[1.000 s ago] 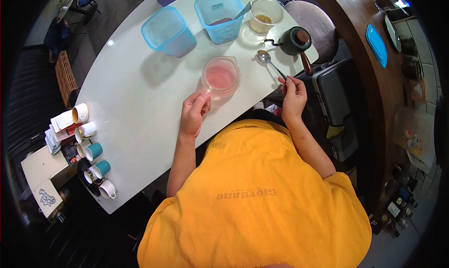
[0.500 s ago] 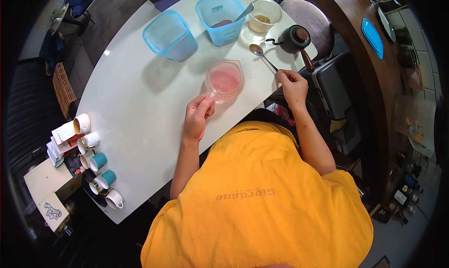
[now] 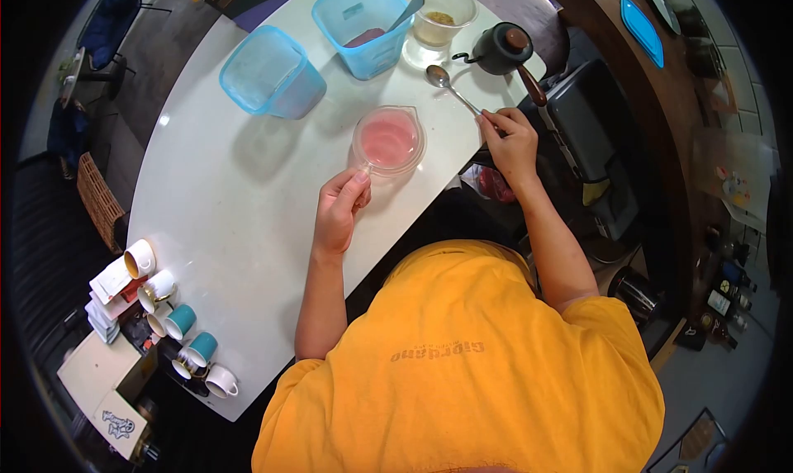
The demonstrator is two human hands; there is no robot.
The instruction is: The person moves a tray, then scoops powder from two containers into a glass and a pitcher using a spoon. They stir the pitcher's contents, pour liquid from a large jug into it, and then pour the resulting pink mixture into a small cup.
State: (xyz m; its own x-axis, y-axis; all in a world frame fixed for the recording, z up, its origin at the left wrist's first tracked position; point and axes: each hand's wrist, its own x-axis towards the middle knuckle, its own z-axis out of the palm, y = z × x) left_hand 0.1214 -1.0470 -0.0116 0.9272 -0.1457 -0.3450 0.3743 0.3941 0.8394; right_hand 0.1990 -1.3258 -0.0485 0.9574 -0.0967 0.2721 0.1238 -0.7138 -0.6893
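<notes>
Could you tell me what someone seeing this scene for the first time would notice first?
Probably the clear measuring cup of pink liquid in the middle of the white table, its handle pinched by the left hand. Beside it, the right hand holds a spoon pointing toward a black kettle. Two blue containers stand at the far edge.

Spoon (image 3: 450,88): polished metal, shiny.
Measuring cup (image 3: 388,140): clear plastic or glass, cannot tell, glossy.
Two blue containers (image 3: 268,72): translucent plastic, smooth.
Kettle (image 3: 500,50): dark matt body, wooden-looking handle.
Table (image 3: 231,192): white, smooth, slight gloss.
Shirt (image 3: 479,366): yellow cloth, matt.
Mugs (image 3: 178,320): glazed ceramic.
</notes>
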